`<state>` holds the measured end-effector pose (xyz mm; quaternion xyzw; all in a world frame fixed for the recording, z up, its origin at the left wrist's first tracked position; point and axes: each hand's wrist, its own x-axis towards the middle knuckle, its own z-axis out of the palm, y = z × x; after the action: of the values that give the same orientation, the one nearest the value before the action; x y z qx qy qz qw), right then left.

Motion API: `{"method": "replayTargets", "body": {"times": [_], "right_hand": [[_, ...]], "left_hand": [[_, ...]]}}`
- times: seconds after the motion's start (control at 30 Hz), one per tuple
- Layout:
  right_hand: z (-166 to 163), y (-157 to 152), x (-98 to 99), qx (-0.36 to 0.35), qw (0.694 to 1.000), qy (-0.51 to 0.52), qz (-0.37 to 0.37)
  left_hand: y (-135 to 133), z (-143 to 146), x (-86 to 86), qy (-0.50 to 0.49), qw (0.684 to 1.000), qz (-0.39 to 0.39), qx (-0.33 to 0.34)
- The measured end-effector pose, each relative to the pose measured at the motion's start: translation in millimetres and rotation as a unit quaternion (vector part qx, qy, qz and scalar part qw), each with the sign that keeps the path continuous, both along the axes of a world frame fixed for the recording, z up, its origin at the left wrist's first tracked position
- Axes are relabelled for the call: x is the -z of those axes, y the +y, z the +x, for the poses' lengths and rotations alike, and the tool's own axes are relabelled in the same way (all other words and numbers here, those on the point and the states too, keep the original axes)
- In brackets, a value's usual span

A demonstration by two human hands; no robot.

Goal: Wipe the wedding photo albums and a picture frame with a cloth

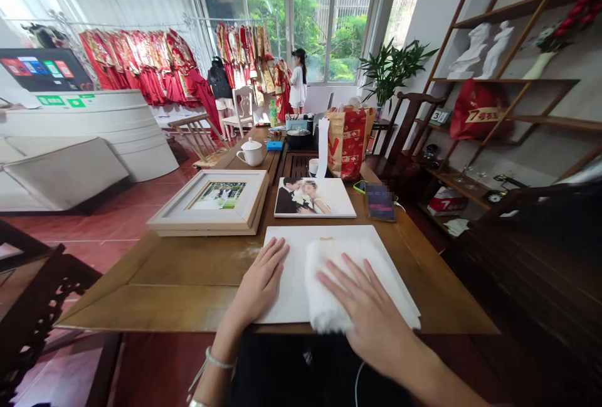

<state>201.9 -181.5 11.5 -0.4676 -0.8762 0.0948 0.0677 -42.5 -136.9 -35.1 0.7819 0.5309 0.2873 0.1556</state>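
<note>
A white rectangular panel (pixel 291 294) lies flat near the front edge of the wooden table. On its left part rests my left hand (pixel 266 275), fingers stretched out and holding nothing. My right hand (pixel 362 300) lies palm down with fingers spread on a folded white cloth (pixel 324 269), pressing it against the panel's right part. The cloth looks fluffy and slightly blurred, and hides much of the panel. Just beyond the panel is a white-edged photo print (pixel 310 200) of a couple. To the left, light wooden picture frames (pixel 209 228) are stacked, the top one with a small photo inside.
A phone (pixel 380 202) with a cable lies right of the print. Behind stand a red and brown paper bag (pixel 345 143), a white lidded teapot (pixel 251 152) and a black pot (pixel 298 138). Dark chairs flank the table. Two people are near the garment racks at the back.
</note>
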Motion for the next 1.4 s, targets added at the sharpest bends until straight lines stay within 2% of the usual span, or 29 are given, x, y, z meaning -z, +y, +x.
{"method": "replayTargets", "body": {"times": [0.07, 0.17, 0.27, 0.37, 0.47, 0.57, 0.67, 0.73, 0.8, 0.87, 1.0, 1.13, 1.23, 1.3, 1.4], "right_hand": [[-11.3, 24.6, 3.5, 0.055, 0.998, -0.014, 0.014], [-35.9, 46.3, 7.8, 0.076, 0.997, -0.017, 0.03], [-60.6, 35.5, 9.4, 0.046, 0.998, 0.004, 0.039], [-73.3, 3.5, 7.8, -0.006, 0.999, 0.038, 0.004], [-65.7, -24.3, 6.1, -0.077, 0.993, 0.053, -0.078], [-44.2, -33.0, 6.1, -0.126, 0.982, 0.058, -0.127], [-30.9, -26.3, 6.3, -0.066, 0.992, 0.058, -0.094], [-34.4, -19.0, 5.3, -0.001, 0.997, 0.055, -0.053], [-46.1, -13.3, 2.4, 0.033, 0.998, 0.052, -0.032], [-60.0, -12.1, -1.9, 0.022, 0.998, 0.055, -0.036], [-73.1, -23.4, -4.4, -0.063, 0.994, 0.06, -0.063], [-54.6, -38.6, 5.0, -0.122, 0.992, 0.038, -0.017], [-28.6, -41.5, 0.4, -0.144, 0.989, 0.039, 0.01], [-14.3, -35.0, -10.1, -0.11, 0.993, 0.041, -0.01], [-6.3, -8.6, -23.8, 0.013, 0.998, 0.039, -0.046]], "left_hand": [[-0.2, -0.1, 0.1, -0.002, 1.0, -0.005, -0.001], [0.8, -0.8, 1.4, -0.024, 1.0, -0.011, -0.004], [2.6, -2.9, 2.7, -0.078, 0.996, -0.028, -0.02], [4.0, -5.4, 2.6, -0.132, 0.989, -0.054, -0.041], [4.7, -6.2, 2.5, -0.148, 0.986, -0.066, -0.04], [5.7, -4.9, 3.7, -0.133, 0.988, -0.056, -0.045], [6.4, -3.3, 5.0, -0.117, 0.99, -0.057, -0.055], [6.1, -2.9, 5.1, -0.11, 0.99, -0.059, -0.059], [4.9, -3.3, 4.6, -0.101, 0.992, -0.057, -0.058], [3.5, -4.2, 3.9, -0.099, 0.992, -0.057, -0.053], [2.9, -6.9, 4.7, -0.122, 0.99, -0.059, -0.044], [4.7, -7.2, 7.4, -0.106, 0.993, -0.037, -0.042], [4.3, -5.4, 6.4, -0.059, 0.998, -0.008, -0.013], [2.9, -4.4, 4.4, -0.02, 1.0, 0.004, 0.011], [0.5, -3.9, 1.6, 0.018, 1.0, 0.003, 0.024]]}}
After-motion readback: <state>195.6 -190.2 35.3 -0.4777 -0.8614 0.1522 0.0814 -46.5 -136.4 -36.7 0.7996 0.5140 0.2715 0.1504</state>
